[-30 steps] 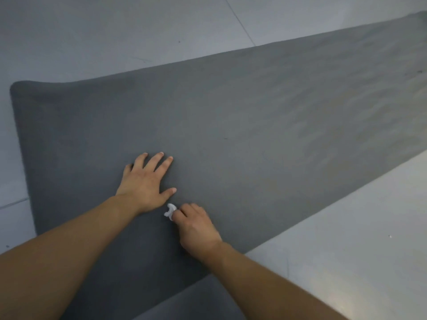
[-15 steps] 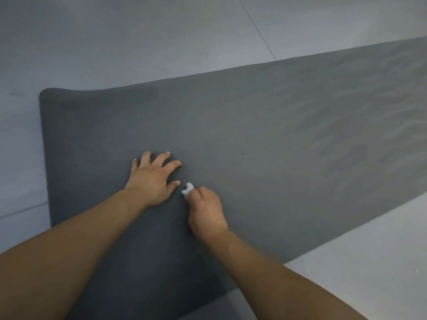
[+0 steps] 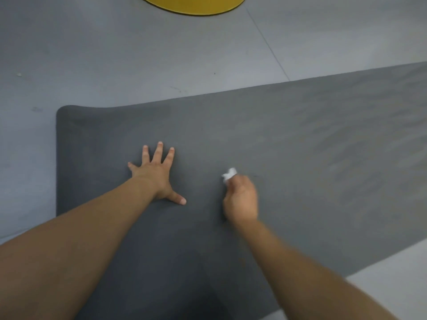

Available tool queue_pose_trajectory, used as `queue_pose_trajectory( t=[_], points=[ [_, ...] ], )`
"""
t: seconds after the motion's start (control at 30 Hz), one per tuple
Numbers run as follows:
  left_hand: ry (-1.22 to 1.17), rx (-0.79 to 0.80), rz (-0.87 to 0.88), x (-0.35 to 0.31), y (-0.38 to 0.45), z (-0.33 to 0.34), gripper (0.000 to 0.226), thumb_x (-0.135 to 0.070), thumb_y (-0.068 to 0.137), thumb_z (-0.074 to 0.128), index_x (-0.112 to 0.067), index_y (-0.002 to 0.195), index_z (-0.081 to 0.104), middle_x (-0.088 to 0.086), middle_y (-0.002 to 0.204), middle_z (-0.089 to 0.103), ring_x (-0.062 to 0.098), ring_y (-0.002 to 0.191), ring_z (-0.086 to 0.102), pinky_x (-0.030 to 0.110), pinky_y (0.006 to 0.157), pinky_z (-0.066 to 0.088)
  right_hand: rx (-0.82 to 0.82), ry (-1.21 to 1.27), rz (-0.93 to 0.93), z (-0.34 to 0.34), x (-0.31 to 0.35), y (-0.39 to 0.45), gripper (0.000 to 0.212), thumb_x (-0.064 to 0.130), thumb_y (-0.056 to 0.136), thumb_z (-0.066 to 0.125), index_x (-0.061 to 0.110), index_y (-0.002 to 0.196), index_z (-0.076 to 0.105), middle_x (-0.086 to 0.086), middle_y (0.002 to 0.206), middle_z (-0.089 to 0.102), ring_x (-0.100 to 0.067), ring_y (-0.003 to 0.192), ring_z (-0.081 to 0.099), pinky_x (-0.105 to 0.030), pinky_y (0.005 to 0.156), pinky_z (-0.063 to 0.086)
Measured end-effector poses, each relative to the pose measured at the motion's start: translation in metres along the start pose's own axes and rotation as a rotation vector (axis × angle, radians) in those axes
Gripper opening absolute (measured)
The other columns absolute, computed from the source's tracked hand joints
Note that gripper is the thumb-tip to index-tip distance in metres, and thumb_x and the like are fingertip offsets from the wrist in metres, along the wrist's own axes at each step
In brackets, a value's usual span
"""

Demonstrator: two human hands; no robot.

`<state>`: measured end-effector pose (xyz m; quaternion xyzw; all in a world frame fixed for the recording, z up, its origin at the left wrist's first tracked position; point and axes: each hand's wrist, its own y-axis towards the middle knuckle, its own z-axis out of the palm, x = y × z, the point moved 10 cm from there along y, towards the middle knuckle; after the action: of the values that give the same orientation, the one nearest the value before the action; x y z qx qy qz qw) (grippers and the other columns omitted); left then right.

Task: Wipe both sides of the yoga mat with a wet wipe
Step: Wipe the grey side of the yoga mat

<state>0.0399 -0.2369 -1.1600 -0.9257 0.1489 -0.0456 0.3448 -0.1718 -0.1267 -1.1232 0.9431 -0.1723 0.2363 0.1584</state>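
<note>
**Wiping near the mat's end, one hand bracing**

The yoga mat is lying flat on the grey floor, w/ its short end at the left and the rest running off to the right out of frame. The left hand is resting palm-down on it, fingers spread straight, bracing. The right hand is curling round a balled-up wet wipe, which is sticking out past the knuckles & touching the mat; the hand is blurred, prob. mid-stroke.

Handling, as a guess: mat looks soft, floppy & light, likely to creep or ripple under rubbing, hence the flat hand. For flipping, best taking it by the near left corner or short edge. The wipe is tiny, limp, damp; a firm pinch is suiting it.

Count: 1 mat, 1 wipe, 2 hands, 1 yellow object at the top edge, partly cut off.
</note>
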Motion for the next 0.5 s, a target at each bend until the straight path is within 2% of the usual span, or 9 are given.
queue_pose_trajectory(
  t=[0.07, 0.13, 0.2, 0.23, 0.3, 0.4, 0.47, 0.5],
  points=[
    [-0.008, 0.002, -0.002, 0.001, 0.002, -0.001, 0.167, -0.09, 0.033, 0.076, -0.037, 0.154, -0.027, -0.007, 0.16, -0.037, 0.036, 0.151, -0.026, 0.073, 0.113, 0.02, 0.147, 0.046, -0.135, 0.036, 0.052, -0.024, 0.026, 0.002, 0.078, 0.056, 0.012, 0.097, 0.07, -0.009, 0.084, 0.065, -0.031, 0.071, 0.058, -0.034, 0.069, 0.043],
    [0.01, -0.014, -0.006, 0.001, 0.001, -0.003, 0.168, -0.091, 0.032, 0.075, -0.035, 0.155, -0.025, -0.009, 0.162, -0.033, 0.035, 0.152, -0.022, 0.07, 0.113, 0.025, 0.265, 0.061, -0.257, 0.047, 0.076, -0.029, 0.022, -0.001, 0.072, 0.066, 0.013, 0.089, 0.066, -0.006, 0.076, 0.056, -0.029, 0.065, 0.053, -0.034, 0.062, 0.04],
    [0.018, -0.037, -0.003, 0.002, 0.002, -0.007, 0.167, -0.091, 0.032, 0.075, -0.036, 0.157, -0.02, -0.011, 0.163, -0.025, 0.034, 0.153, -0.016, 0.067, 0.112, 0.03, 0.325, 0.018, -0.385, 0.045, 0.062, -0.011, 0.025, -0.002, 0.066, 0.07, 0.014, 0.085, 0.064, -0.007, 0.073, 0.055, -0.031, 0.063, 0.053, -0.034, 0.059, 0.041],
    [0.009, -0.047, 0.002, 0.003, 0.003, -0.011, 0.162, -0.091, 0.034, 0.075, -0.037, 0.158, -0.016, -0.011, 0.164, -0.021, 0.033, 0.153, -0.012, 0.065, 0.112, 0.032, 0.316, -0.006, -0.386, 0.038, 0.045, 0.006, 0.027, -0.002, 0.066, 0.069, 0.014, 0.086, 0.066, -0.008, 0.074, 0.058, -0.032, 0.065, 0.055, -0.033, 0.06, 0.042],
    [-0.005, -0.069, 0.025, 0.007, 0.007, -0.021, 0.144, -0.09, 0.046, 0.073, -0.042, 0.159, -0.003, -0.01, 0.165, -0.007, 0.03, 0.152, 0.0, 0.063, 0.11, 0.037, 0.184, -0.075, -0.265, 0.015, -0.009, 0.051, 0.025, 0.0, 0.071, 0.064, 0.013, 0.09, 0.07, -0.012, 0.076, 0.063, -0.034, 0.068, 0.06, -0.034, 0.065, 0.047],
    [0.008, -0.1, 0.044, 0.009, 0.012, -0.033, 0.116, -0.083, 0.062, 0.071, -0.044, 0.157, 0.016, -0.01, 0.16, 0.009, 0.029, 0.145, 0.015, 0.064, 0.107, 0.039, 0.024, -0.186, 0.039, -0.02, -0.079, 0.091, 0.01, 0.002, 0.082, 0.059, 0.007, 0.081, 0.067, -0.017, 0.074, 0.06, -0.04, 0.068, 0.06, -0.039, 0.062, 0.049],
    [0.009, -0.108, 0.03, 0.007, 0.014, -0.038, 0.112, -0.078, 0.061, 0.077, -0.041, 0.153, 0.025, -0.006, 0.159, 0.01, 0.032, 0.147, 0.012, 0.069, 0.109, 0.033, -0.031, -0.141, 0.201, -0.025, -0.083, 0.093, 0.016, -0.002, 0.081, 0.055, 0.006, 0.085, 0.069, -0.017, 0.08, 0.063, -0.04, 0.073, 0.062, -0.04, 0.066, 0.05],
    [0.011, -0.108, 0.024, 0.004, 0.016, -0.039, 0.113, -0.075, 0.059, 0.08, -0.038, 0.151, 0.027, -0.003, 0.162, 0.004, 0.036, 0.15, 0.005, 0.072, 0.11, 0.029, -0.062, -0.1, 0.181, -0.019, -0.068, 0.089, 0.021, -0.004, 0.079, 0.054, 0.006, 0.087, 0.071, -0.017, 0.08, 0.065, -0.038, 0.073, 0.063, -0.039, 0.067, 0.051]
  ],
)
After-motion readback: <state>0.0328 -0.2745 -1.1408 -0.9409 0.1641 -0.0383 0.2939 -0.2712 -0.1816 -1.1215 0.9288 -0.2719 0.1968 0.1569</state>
